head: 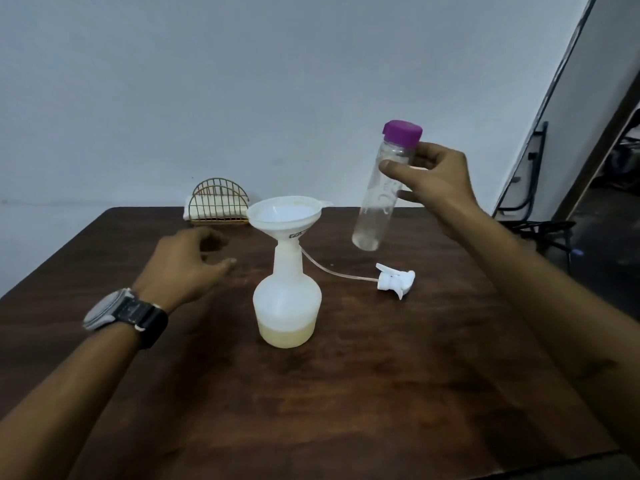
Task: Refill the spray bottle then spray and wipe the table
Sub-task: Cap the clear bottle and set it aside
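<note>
Noted plain pale wall (242,81) behind, filling the upper half. Noted dark brown wooden table (381,393) across the lower half, far edge toward the wall.

Found spray bottle (286,303) upright near the table centre, head off, translucent white, with pale yellow liquid in only the lowest part of the body.

Found clear bottle (379,199) held in the air to the right of the spray bottle, tilted, capped end uppermost, base lower and toward the funnel but not touching it. Appears almost empty; cannot tell whether residue remains at the base.

Found right hand (436,178) gripping that clear bottle high up, just under the cap, thumb across the front and fingers curled round the back.

Found left hand (183,265) hovering above the table left of the spray bottle, apart from it, fingers loosely curled and holding nothing; somewhat blurred.

Found white funnel (284,216) seated upright in the spray bottle neck.

Noted gold wire holder (220,202) at the far edge, behind the funnel and to its left, with white cloth (194,211) folded inside.

Found spray head (396,279) lying on its side on the table right of the spray bottle, with clear tube (332,270) running from it back to the bottle neck.

Noted wristwatch (114,308), dark strap, on the left wrist. Noted purple cap (402,132) closing the clear bottle.
</note>
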The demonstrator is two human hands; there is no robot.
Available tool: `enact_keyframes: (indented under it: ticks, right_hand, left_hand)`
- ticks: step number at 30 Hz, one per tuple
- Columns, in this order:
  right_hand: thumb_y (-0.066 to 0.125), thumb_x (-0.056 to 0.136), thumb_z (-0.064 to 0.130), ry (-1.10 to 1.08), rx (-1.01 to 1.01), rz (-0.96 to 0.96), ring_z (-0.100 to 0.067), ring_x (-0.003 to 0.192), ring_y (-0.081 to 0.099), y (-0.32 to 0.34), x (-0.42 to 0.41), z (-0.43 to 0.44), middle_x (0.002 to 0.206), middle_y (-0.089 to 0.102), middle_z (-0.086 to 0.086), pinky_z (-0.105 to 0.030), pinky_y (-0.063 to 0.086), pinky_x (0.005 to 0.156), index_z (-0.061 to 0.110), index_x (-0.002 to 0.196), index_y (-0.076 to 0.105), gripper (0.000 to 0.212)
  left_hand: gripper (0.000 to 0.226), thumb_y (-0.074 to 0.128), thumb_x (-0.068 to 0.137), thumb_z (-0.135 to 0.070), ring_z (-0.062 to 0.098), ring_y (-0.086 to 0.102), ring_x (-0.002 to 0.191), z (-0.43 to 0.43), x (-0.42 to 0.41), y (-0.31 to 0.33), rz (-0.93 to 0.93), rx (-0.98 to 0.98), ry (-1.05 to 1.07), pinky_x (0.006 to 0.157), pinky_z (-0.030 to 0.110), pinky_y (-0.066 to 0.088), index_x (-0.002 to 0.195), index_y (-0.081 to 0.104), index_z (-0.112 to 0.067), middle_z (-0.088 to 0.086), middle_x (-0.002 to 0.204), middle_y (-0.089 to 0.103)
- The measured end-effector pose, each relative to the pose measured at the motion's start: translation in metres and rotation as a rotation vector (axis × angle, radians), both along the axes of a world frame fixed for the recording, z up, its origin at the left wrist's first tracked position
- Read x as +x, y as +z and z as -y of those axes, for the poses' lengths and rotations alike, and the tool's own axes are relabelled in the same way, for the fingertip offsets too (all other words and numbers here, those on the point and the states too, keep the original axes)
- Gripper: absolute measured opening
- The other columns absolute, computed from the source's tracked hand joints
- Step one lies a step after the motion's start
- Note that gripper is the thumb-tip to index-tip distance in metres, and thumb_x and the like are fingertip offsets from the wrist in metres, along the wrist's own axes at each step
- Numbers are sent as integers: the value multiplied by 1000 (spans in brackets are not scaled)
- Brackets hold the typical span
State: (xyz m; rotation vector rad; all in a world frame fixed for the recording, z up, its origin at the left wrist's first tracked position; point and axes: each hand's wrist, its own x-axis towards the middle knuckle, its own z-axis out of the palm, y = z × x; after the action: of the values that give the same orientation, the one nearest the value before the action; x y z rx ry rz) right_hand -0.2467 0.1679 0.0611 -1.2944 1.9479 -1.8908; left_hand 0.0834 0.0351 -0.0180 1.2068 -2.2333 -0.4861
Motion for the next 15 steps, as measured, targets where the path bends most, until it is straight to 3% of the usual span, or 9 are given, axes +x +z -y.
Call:
enact_keyframes:
  ticks: [4, 6, 8, 10, 12, 15]
  right_hand:
    - [88, 70, 40, -94, 51, -86, -1, 99, 72, -12, -31, 55, 100, 75, 19, -36, 61, 92, 34, 101, 73, 35]
    - [86, 73, 40, -140, 72, -112, 10, 83, 69, -17, -46, 78, 89, 73, 23, -21, 60, 79, 35, 95, 73, 26]
    - [86, 75, 38, -172, 94, -141, 11, 73, 66, -19, -60, 103, 82, 70, 22, -9, 51, 61, 32, 91, 73, 21]
    - [85, 78, 35, -203, 105, -148, -1, 77, 69, -23, -72, 126, 82, 71, 14, -12, 52, 63, 23, 93, 74, 22]
    - [85, 79, 33, -228, 112, -149, -13, 84, 71, -28, -82, 147, 88, 73, 4, -26, 57, 75, 12, 99, 76, 30]
    - [85, 81, 31, -224, 121, -179, -18, 91, 72, -33, -88, 173, 98, 76, -4, -31, 58, 81, 7, 104, 76, 34]
  left_hand:
    - [50, 84, 80, -40, 11, 62, 101, 22, -6, -17, 68, 51, 2, 85, 29, 48, 124, 68, -25, -3, 128, 70]
    - [53, 86, 77, -43, 11, 63, 103, 30, -7, -24, 110, 58, 3, 86, 29, 49, 124, 67, -27, -5, 128, 70]
    - [56, 87, 74, -48, 9, 63, 101, 36, -8, -30, 135, 85, -3, 88, 31, 53, 123, 66, -32, -9, 126, 69]
    - [57, 86, 70, -56, 6, 66, 97, 38, -10, -32, 169, 91, 9, 88, 37, 58, 120, 63, -40, -17, 119, 70]
    - [58, 85, 67, -61, 4, 68, 93, 43, -12, -34, 193, 69, 31, 85, 41, 60, 117, 62, -44, -23, 110, 70]
    - [58, 88, 70, -50, 1, 63, 85, 54, -16, -36, 196, 76, 20, 78, 27, 55, 122, 67, -35, -16, 107, 72]
